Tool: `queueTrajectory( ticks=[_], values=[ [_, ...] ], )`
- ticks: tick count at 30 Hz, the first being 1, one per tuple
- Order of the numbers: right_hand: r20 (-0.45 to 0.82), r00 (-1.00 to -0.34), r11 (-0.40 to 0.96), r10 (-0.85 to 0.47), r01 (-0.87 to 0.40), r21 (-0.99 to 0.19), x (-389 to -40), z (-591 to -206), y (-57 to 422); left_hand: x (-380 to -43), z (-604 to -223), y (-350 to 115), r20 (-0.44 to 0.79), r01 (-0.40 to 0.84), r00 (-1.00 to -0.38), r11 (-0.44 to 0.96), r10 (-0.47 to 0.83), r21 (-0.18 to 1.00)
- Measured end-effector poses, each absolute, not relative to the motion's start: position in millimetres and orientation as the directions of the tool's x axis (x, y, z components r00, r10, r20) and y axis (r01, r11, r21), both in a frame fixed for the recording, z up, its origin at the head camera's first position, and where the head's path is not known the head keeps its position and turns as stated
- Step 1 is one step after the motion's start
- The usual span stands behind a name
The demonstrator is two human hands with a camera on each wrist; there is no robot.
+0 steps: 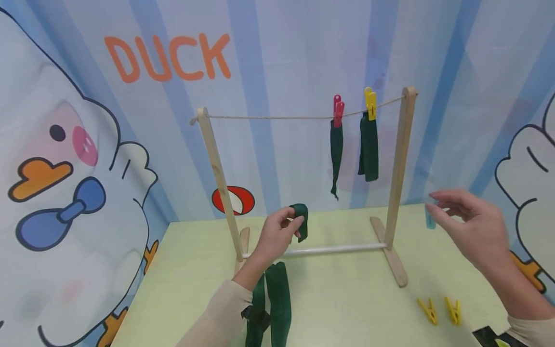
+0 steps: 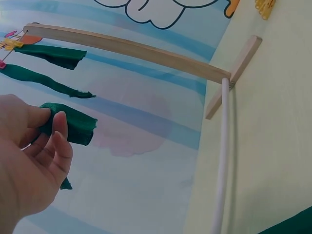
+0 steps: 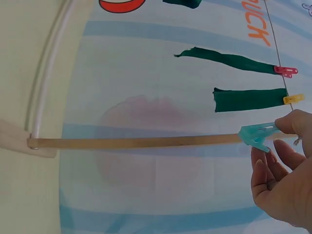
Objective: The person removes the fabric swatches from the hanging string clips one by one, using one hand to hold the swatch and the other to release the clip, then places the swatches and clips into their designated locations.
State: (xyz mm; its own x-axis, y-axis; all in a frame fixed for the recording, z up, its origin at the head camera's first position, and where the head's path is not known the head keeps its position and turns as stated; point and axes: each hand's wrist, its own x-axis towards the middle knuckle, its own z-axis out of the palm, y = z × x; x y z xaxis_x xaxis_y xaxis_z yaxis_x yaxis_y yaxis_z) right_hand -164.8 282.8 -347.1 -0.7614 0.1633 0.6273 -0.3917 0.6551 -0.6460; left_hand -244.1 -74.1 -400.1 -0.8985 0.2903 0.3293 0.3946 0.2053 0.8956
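My left hand (image 1: 277, 233) pinches a dark green cloth strip (image 1: 302, 222) between thumb and fingers, below the left half of a thin rope (image 1: 269, 117). The strip folds over the fingers and its end hangs down. Off to the right of the wooden post, my right hand (image 1: 477, 231) pinches a light blue clothespin (image 3: 253, 134) by its handles. From the rope hang a narrow green strip (image 1: 336, 152) under a pink clothespin (image 1: 338, 112) and a wider green strip (image 1: 369, 152) under a yellow clothespin (image 1: 371, 105).
Two wooden posts (image 1: 399, 168) on flat feet carry the rope, joined low down by a white rod (image 1: 338, 250). More green strips (image 1: 279, 299) lie on the pale table (image 1: 347, 299) under my left forearm. Two yellow clothespins (image 1: 453, 311) lie front right. A printed duck curtain (image 1: 286, 48) stands behind.
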Motion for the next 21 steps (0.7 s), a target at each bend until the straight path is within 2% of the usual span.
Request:
queueTrajectory(
  ticks=[3, 9, 16, 21],
  values=[
    [0.582, -0.791, 0.703, 0.187, -0.306, -0.642, -162.1, -360.7, 293.6, -241.8, -406.1, -72.6, 0.315, 0.379, -0.903, 0.196, 0.291, 0.905],
    [0.385, -0.883, 0.748, 0.270, -0.059, -0.661, -157.1, -400.7, 322.7, -238.7, -425.3, -69.3, 0.283, 0.344, -0.915, 0.193, 0.286, 0.919],
    [0.259, -0.915, 0.749, 0.309, 0.066, -0.659, -151.8, -440.5, 346.5, -232.8, -447.4, -64.1, 0.232, 0.288, -0.931, 0.175, 0.283, 0.942],
    [0.121, -0.931, 0.727, 0.345, 0.183, -0.662, -151.7, -457.3, 359.2, -225.9, -458.5, -62.4, 0.203, 0.263, -0.935, 0.187, 0.291, 0.946]
  ],
)
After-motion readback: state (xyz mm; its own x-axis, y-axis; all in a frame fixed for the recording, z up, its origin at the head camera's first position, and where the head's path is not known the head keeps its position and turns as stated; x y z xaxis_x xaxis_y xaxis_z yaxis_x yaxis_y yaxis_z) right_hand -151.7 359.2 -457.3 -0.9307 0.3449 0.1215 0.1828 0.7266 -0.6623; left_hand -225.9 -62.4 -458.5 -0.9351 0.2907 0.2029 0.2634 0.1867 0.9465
